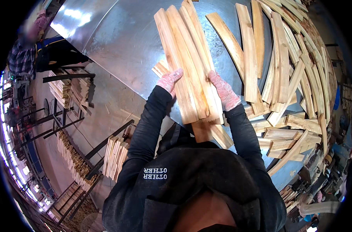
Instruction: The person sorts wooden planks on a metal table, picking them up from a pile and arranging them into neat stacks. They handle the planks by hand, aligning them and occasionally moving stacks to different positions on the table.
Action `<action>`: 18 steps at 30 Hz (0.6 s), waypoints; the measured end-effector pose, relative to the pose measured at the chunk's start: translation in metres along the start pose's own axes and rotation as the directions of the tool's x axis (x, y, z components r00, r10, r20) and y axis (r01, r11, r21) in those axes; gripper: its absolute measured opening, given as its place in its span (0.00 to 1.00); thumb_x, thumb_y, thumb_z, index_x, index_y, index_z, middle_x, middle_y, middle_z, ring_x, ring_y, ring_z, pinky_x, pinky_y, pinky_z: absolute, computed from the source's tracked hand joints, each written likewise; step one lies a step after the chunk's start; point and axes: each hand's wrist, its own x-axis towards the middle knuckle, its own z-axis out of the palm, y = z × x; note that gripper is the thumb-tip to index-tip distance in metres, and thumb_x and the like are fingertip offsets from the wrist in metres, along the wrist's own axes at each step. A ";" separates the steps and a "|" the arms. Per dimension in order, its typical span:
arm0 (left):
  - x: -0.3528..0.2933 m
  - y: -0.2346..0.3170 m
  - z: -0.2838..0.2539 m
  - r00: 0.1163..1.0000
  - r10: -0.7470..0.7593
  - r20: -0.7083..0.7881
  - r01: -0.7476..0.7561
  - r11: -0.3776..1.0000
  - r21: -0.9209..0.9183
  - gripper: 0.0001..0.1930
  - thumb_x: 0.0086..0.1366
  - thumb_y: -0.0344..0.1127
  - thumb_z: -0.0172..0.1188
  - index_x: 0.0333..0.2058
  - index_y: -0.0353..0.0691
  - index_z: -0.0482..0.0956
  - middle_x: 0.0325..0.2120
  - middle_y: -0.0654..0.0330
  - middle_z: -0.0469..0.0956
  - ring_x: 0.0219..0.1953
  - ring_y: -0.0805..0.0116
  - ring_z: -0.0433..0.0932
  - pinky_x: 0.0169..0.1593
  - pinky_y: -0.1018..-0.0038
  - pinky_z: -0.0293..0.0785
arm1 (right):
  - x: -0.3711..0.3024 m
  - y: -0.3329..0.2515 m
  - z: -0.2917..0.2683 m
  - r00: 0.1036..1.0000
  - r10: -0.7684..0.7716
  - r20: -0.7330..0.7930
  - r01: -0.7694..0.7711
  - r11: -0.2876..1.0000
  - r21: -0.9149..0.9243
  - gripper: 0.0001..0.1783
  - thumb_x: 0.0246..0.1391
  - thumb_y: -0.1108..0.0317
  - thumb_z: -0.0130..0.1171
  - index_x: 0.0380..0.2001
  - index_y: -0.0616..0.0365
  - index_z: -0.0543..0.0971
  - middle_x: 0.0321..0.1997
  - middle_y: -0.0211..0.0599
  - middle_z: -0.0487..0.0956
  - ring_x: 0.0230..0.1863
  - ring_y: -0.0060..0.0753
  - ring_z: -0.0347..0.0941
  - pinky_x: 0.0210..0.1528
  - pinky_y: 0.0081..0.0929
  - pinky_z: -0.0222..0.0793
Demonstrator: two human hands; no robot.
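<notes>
Between my two gloved hands is a bundle of wooden slats (187, 65), several long pale boards side by side. My left hand (170, 82), in a pinkish-white knit glove, presses against the bundle's left edge with the thumb over the front. On the opposite edge my right hand (225, 91), gloved alike, grips with its thumb upward on the wood. Both hands are closed on the slats; the fingers behind are mostly hidden. Beneath the bundle a few shorter wood pieces (222, 137) stick out toward my body, and another board end (159, 69) shows at the left.
A shiny metal table (121, 46) lies under the work. Many loose slats (280, 58) are heaped on its right side, with shorter pieces (288, 133) nearer me. At the left, metal racks (106, 143) hold stacked slats. Another person (32, 54) stands at the far left.
</notes>
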 end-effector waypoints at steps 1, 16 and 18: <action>-0.002 0.008 0.001 0.999 -0.030 -0.030 0.033 0.992 0.122 0.23 0.63 0.38 0.65 0.52 0.31 0.72 0.43 0.53 0.79 0.47 0.64 0.78 0.52 0.68 0.76 | -0.003 -0.004 0.004 0.999 -0.034 -0.029 0.032 0.996 -0.083 0.41 0.59 0.50 0.61 0.67 0.62 0.58 0.56 0.37 0.74 0.54 0.24 0.69 0.57 0.21 0.65; 0.004 -0.014 0.001 0.965 -0.003 0.262 0.078 0.958 -0.277 0.20 0.66 0.26 0.54 0.57 0.32 0.66 0.51 0.48 0.74 0.55 0.56 0.74 0.61 0.58 0.70 | 0.009 -0.007 0.020 0.999 -0.044 -0.027 0.015 0.740 -0.673 0.47 0.43 0.47 0.72 0.60 0.63 0.66 0.53 0.48 0.76 0.52 0.39 0.74 0.56 0.32 0.68; 0.014 -0.020 -0.007 0.953 -0.045 0.300 0.141 0.941 -0.308 0.26 0.71 0.39 0.49 0.63 0.35 0.59 0.58 0.47 0.68 0.61 0.53 0.68 0.65 0.55 0.64 | 0.007 -0.003 0.022 0.994 -0.097 -0.043 0.050 0.779 -0.625 0.49 0.42 0.46 0.72 0.61 0.64 0.65 0.53 0.49 0.76 0.54 0.41 0.73 0.56 0.32 0.68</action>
